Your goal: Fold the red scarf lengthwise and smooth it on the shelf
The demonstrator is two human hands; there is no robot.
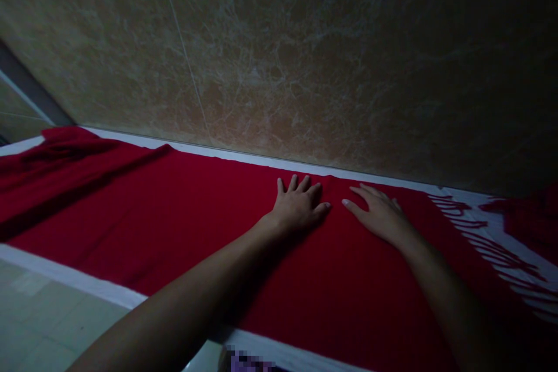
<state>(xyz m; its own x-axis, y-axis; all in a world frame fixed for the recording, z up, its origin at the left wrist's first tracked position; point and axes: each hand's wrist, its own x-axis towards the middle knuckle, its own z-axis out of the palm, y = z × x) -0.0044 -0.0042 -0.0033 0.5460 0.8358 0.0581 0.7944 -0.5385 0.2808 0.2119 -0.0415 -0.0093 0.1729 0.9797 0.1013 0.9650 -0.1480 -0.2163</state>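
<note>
A long red scarf (pixel 174 215) lies spread flat on a white surface (pixel 65 279) against a wall. My left hand (pixel 300 204) rests palm down on the scarf near its far edge, fingers spread. My right hand (pixel 377 212) lies flat on the scarf just to the right of it, fingers stretched out toward the left. The two hands are a little apart. The scarf's fringe (pixel 492 247) trails over the white surface at the right. The scarf's left end (pixel 65 151) is rumpled.
A brown marbled tile wall (pixel 283 58) rises right behind the surface. More red cloth (pixel 534 224) lies at the far right. Pale floor tiles (pixel 47 325) show at the lower left, below the surface's front edge.
</note>
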